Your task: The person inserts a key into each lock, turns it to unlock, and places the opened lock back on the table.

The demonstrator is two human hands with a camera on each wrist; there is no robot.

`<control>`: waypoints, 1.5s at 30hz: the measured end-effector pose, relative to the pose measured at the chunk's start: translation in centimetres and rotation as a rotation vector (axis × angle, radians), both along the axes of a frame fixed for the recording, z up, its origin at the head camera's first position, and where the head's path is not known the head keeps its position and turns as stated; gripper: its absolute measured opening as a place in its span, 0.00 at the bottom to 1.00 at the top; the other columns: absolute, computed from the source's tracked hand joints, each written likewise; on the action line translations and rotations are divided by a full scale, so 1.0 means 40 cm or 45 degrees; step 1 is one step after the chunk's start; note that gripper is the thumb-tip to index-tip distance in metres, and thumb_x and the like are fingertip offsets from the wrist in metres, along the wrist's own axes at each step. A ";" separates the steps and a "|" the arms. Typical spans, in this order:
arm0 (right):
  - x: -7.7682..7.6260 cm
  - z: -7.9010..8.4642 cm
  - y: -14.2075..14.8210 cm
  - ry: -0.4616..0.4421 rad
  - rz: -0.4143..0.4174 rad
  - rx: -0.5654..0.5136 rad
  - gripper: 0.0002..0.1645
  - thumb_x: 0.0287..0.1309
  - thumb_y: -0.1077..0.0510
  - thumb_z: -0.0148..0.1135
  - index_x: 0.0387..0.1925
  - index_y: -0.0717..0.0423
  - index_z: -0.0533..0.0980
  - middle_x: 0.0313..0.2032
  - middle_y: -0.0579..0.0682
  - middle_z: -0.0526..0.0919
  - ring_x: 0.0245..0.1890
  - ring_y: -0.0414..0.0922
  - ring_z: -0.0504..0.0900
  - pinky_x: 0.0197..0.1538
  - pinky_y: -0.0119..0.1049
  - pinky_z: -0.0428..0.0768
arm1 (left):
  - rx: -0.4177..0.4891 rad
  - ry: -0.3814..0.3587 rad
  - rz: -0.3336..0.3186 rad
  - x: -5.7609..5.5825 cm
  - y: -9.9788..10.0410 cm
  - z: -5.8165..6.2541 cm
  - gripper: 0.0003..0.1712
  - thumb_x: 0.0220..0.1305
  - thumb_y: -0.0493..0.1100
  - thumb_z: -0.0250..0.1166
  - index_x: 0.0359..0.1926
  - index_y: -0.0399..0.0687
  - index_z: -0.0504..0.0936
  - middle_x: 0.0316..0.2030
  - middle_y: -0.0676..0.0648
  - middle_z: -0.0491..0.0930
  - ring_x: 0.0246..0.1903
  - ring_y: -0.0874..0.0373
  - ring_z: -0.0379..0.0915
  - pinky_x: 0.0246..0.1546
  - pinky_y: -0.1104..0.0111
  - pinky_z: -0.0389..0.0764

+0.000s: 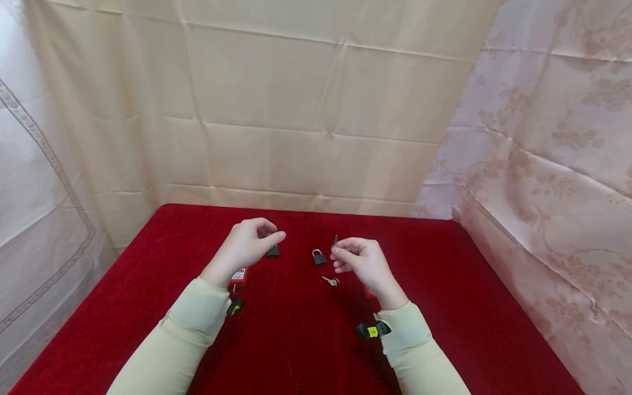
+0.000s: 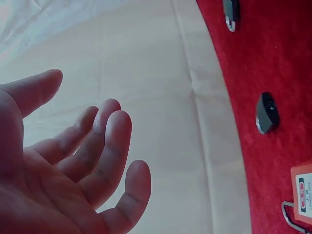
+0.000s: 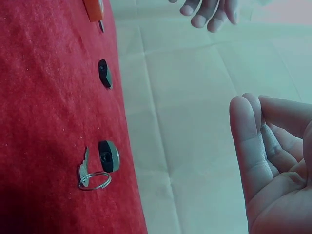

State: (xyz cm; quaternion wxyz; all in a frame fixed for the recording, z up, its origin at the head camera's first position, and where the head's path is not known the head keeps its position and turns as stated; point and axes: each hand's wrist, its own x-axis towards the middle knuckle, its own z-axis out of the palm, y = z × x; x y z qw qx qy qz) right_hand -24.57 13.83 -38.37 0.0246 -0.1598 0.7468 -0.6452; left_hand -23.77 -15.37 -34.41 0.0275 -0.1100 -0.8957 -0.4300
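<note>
My left hand (image 1: 247,245) is raised above the table with fingers loosely bent and nothing in them; its empty palm shows in the left wrist view. Thumb and fingertips of my right hand (image 1: 360,260) pinch a thin, dark greenish upright piece (image 1: 336,240), about key-sized; the right wrist view hides it. A small dark padlock (image 1: 319,258) with a silver shackle lies left of the right hand. Nearer me is a silver key (image 3: 84,168) on a ring. Another dark padlock (image 2: 267,113) lies just beyond the left hand, partly covered by it in the head view.
A red padlock (image 1: 239,276) with a white label lies beside the left wrist. Some red thing (image 1: 367,291) shows partly behind the right wrist. The red cloth-covered table (image 1: 296,340) meets a beige curtain (image 1: 306,137) at its back edge; patterned cloth (image 1: 553,181) hangs on the right.
</note>
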 end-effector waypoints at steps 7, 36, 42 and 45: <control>-0.016 -0.025 0.014 -0.040 -0.030 0.011 0.14 0.65 0.64 0.67 0.46 0.73 0.80 0.37 0.65 0.86 0.30 0.48 0.85 0.37 0.43 0.87 | -0.098 -0.075 0.033 -0.041 0.013 -0.017 0.20 0.68 0.55 0.67 0.51 0.47 0.83 0.45 0.48 0.83 0.43 0.52 0.79 0.45 0.56 0.81; -0.037 -0.069 0.021 -0.135 -0.053 -0.023 0.13 0.65 0.68 0.65 0.46 0.76 0.78 0.34 0.63 0.86 0.26 0.45 0.85 0.34 0.42 0.87 | -0.375 -0.296 0.219 -0.171 0.041 -0.089 0.23 0.67 0.53 0.63 0.18 0.47 0.71 0.13 0.51 0.65 0.17 0.58 0.60 0.22 0.64 0.69; -0.038 -0.079 0.013 -0.183 -0.069 -0.010 0.13 0.65 0.68 0.65 0.46 0.77 0.79 0.36 0.68 0.85 0.26 0.45 0.84 0.34 0.41 0.87 | -0.424 -0.348 0.250 -0.171 0.047 -0.098 0.18 0.67 0.53 0.63 0.28 0.44 0.80 0.24 0.45 0.78 0.25 0.52 0.73 0.27 0.61 0.74; -0.040 -0.082 0.011 -0.191 -0.067 0.005 0.14 0.65 0.68 0.65 0.47 0.77 0.79 0.38 0.72 0.84 0.26 0.45 0.84 0.34 0.42 0.87 | -0.439 -0.387 0.252 -0.179 0.048 -0.109 0.17 0.67 0.52 0.63 0.29 0.44 0.80 0.26 0.44 0.79 0.27 0.52 0.74 0.28 0.60 0.75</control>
